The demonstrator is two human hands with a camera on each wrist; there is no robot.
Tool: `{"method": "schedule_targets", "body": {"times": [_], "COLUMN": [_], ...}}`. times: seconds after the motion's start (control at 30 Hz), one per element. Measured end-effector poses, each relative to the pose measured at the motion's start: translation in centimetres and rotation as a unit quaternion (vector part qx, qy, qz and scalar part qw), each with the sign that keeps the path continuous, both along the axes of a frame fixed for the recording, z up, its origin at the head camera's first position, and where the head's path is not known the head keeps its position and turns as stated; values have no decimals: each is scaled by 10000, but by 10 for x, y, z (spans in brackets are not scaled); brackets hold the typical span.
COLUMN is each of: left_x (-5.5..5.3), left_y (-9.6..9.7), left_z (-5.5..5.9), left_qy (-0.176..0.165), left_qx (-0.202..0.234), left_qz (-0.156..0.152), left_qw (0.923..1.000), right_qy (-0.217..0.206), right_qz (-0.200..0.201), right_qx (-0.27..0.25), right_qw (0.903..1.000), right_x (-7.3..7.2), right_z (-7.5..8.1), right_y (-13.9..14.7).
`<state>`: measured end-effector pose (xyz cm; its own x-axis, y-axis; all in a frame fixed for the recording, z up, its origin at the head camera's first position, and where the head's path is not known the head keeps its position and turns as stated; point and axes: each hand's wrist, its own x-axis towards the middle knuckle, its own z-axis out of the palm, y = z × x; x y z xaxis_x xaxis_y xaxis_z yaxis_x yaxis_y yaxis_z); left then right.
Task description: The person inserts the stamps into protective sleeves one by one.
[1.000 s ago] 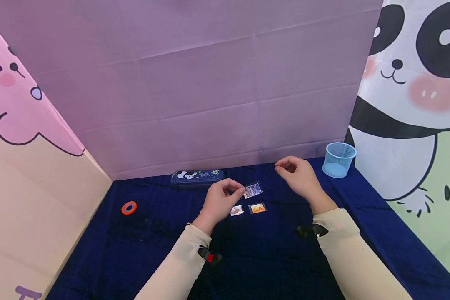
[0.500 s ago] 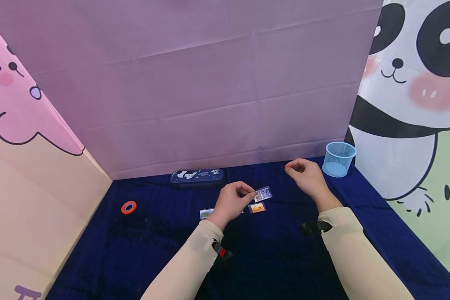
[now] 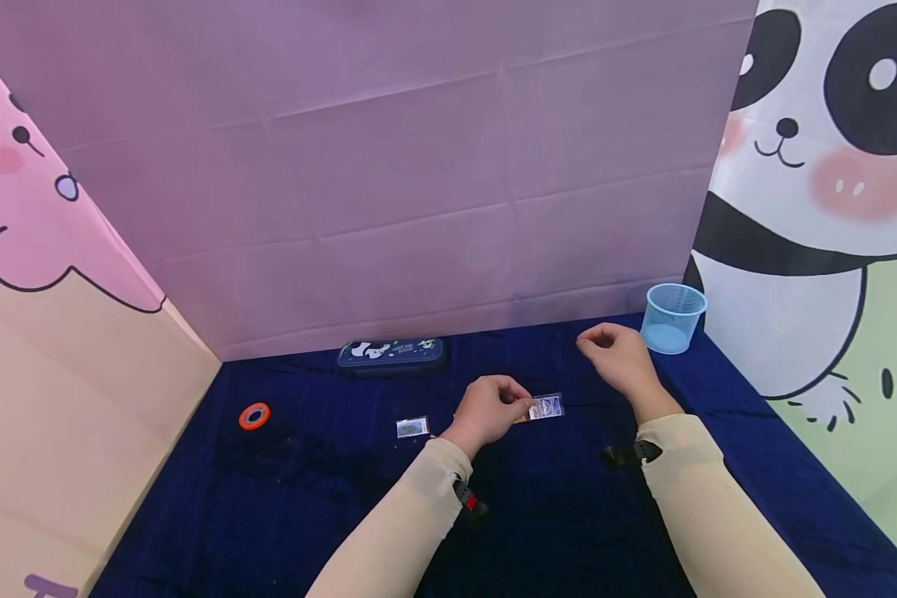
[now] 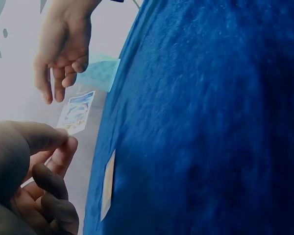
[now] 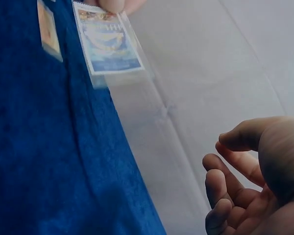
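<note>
My left hand (image 3: 489,413) pinches a blue postage stamp in a clear sleeve (image 3: 546,406) between thumb and fingertips. The right wrist view shows the white perforated edge of this stamp (image 5: 110,41) and clear film around it. Beneath it on the cloth lies an orange stamp (image 5: 49,30), mostly covered by the left hand in the head view. A greenish stamp (image 3: 412,427) rests flat left of my left wrist. My right hand (image 3: 619,361) is raised off to the right, fingers loosely curled around nothing.
Dark blue cloth (image 3: 329,515) covers the table. A panda pencil case (image 3: 392,354) lies at the back by the purple backdrop. A light blue mesh basket (image 3: 673,320) stands back right, beyond the right hand. An orange tape roll (image 3: 255,416) lies left.
My left hand has carried the blue stamp rightward and nearer to me, over the orange stamp, uncovering the greenish one. My right hand has drifted right and slightly nearer to me.
</note>
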<state>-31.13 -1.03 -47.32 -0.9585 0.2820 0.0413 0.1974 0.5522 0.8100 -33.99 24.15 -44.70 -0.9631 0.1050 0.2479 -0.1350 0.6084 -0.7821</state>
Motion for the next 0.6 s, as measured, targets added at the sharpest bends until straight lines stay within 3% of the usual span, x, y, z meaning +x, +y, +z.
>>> {"method": "schedule_targets", "body": {"times": [0.47,0.6], "left_x": [-3,-5], "left_y": [28,31], "left_z": [-12,-14], "left_qy": [-8,176], "left_qx": [-520,-749], "left_qz": [200,296], "left_qw": [9984,9966], "right_qy": [19,-41], "right_qz": [44,44], "right_qx": [-102,-71], "right_qw": [9999,10000], "right_x": [-6,-6], "right_z": [-12,-14], "right_y": [3,3]}}
